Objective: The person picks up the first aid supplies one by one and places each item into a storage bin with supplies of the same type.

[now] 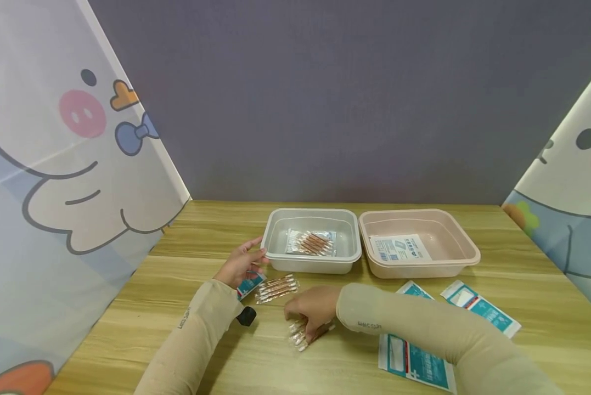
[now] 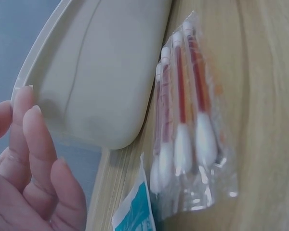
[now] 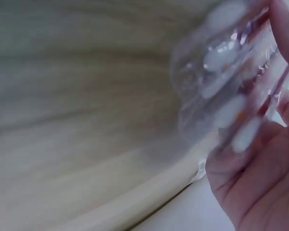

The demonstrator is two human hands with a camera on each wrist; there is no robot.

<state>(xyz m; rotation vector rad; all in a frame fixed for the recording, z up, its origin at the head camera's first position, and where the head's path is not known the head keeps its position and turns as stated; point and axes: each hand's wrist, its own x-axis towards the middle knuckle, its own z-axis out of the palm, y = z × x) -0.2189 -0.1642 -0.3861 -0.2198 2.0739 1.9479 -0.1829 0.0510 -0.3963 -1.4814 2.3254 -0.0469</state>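
Observation:
My left hand (image 1: 243,263) is at the left corner of a white plastic bin (image 1: 310,265), its loosely bent fingers touching the rim. Inside that bin lies a clear packet of iodine cotton swabs (image 1: 315,243). Just below the left hand, another swab packet (image 2: 183,115) lies on the table beside a teal-and-white dressing packet (image 2: 135,211). My right hand (image 1: 317,310) pinches a third swab packet (image 3: 231,82) between thumb and fingers, low over the table. Its clear wrapper partly shows under the hand, and the fingers cover the rest.
A pink bin (image 1: 418,270) with a white printed packet (image 1: 399,248) inside stands right of the white bin. Teal dressing packets (image 1: 423,365) lie around and under the right forearm, one more (image 1: 483,307) farther right. A grey panel (image 1: 325,109) rises behind the table.

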